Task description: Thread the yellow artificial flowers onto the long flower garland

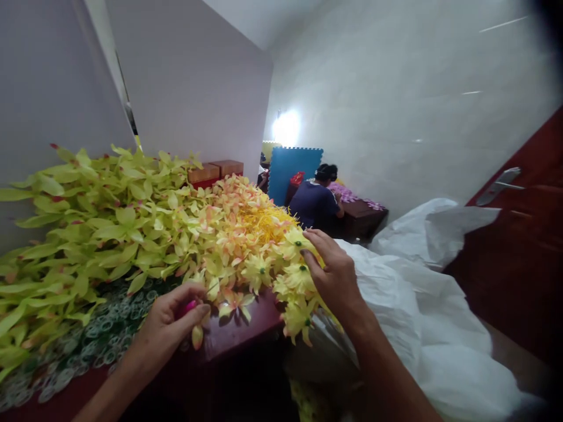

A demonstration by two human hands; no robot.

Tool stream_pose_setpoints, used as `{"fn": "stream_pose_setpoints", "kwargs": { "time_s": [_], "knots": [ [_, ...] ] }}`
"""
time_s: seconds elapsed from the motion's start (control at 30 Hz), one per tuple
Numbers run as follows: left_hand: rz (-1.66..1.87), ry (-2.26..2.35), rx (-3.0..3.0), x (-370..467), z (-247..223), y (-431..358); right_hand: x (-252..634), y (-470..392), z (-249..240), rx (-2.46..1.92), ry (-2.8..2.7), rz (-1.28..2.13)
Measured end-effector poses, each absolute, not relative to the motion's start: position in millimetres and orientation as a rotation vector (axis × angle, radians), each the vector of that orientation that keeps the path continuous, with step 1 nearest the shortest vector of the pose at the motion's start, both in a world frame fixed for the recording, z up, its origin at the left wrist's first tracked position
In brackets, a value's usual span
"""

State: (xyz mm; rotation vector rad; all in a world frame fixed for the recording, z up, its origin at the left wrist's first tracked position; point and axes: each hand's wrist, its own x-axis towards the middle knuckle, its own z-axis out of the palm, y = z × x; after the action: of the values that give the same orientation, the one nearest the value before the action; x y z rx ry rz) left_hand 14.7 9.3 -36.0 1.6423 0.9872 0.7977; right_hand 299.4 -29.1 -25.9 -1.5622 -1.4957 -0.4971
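Note:
My left hand (pixel 176 316) is closed above the table's front edge. Its thumb and fingers pinch an artificial flower petal piece (pixel 197 337), whose yellow-green, pink-tinged tip hangs below the thumb. Something bright pink shows between the fingers. Over on the right, my right hand (pixel 335 274) reaches across a bunch of pale yellow artificial flowers (pixel 299 316) with green centres. Its thumb and fingers are apart, close to the topmost blooms. Between the hands lie loose peach-and-yellow petal pieces (pixel 233 303) on the dark red table (pixel 241 331).
Yellow-green petal pieces (pixel 127 228) heap up on the left, behind many small clear and green rings (pixel 105 328). Yellow strands (pixel 264 223) lie farther back. White plastic sheeting (pixel 409 299) spreads at right, near a red door (pixel 519 234). A seated person (pixel 312 202) works beyond.

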Motion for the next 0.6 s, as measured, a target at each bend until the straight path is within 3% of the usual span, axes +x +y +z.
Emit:
{"fn": "stream_pose_setpoints", "kwargs": {
  "time_s": [0.17,0.4,0.6],
  "knots": [
    [0.696,0.959,1.704,29.3,-27.3,8.8,297.4,-13.5,5.7,-1.623,-1.721,-0.495],
    [0.867,0.921,1.601,57.1,-7.7,25.5,318.1,58.0,55.8,-1.911,-2.101,-0.533],
    [0.984,0.942,1.534,57.6,14.7,37.8,330.0,96.9,59.1,-1.815,-2.545,-0.367]
  ]
}}
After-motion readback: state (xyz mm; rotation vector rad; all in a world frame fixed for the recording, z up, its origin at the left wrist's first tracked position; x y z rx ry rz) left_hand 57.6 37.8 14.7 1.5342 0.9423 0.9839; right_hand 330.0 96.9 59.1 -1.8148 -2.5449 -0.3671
